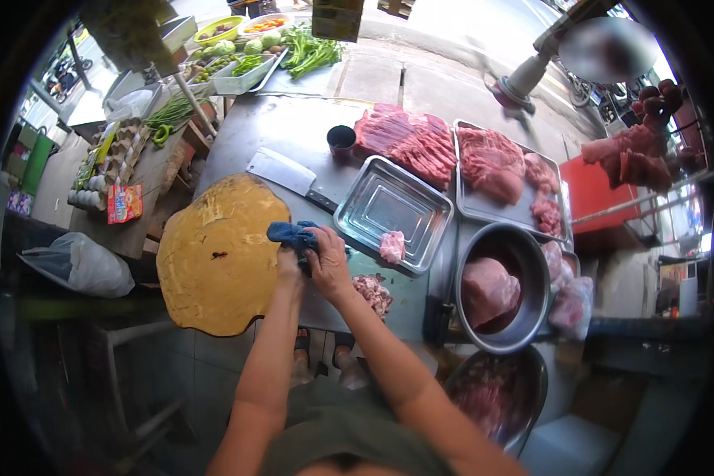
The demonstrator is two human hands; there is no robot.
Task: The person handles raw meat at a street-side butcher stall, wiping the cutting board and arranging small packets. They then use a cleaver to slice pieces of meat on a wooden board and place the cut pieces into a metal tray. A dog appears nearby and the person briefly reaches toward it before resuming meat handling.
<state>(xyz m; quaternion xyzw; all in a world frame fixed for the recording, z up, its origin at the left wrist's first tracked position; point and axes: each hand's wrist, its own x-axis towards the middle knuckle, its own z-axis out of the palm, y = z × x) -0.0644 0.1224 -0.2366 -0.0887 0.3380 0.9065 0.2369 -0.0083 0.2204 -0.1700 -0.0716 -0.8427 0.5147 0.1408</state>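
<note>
"What lies closest?"

"The person's dark green shirt point(325, 435), below the near edge of the metal worktop point(293, 119)."

"And on top?"

"A chopping block point(218, 234) covers much of the left edge, down to the near corner. A deep steel pot point(492, 339) holding meat stands by the right edge. A shallow tray point(389, 210) sits around the middle, and a meat slab point(408, 143) lies toward the far edge."

"Room to move?"

"Open metal runs from the cleaver point(282, 170) to the far edge, left of the cup point(341, 143). Nearer, the gap between block and shallow tray is narrow."

"The hands?"

"There, at the block's right rim. The right hand point(331, 263) has its fingers wrapped on a crumpled blue cloth point(291, 234); the cloth hides the left hand's point(291, 260) fingers, so its grip cannot be told."
</note>
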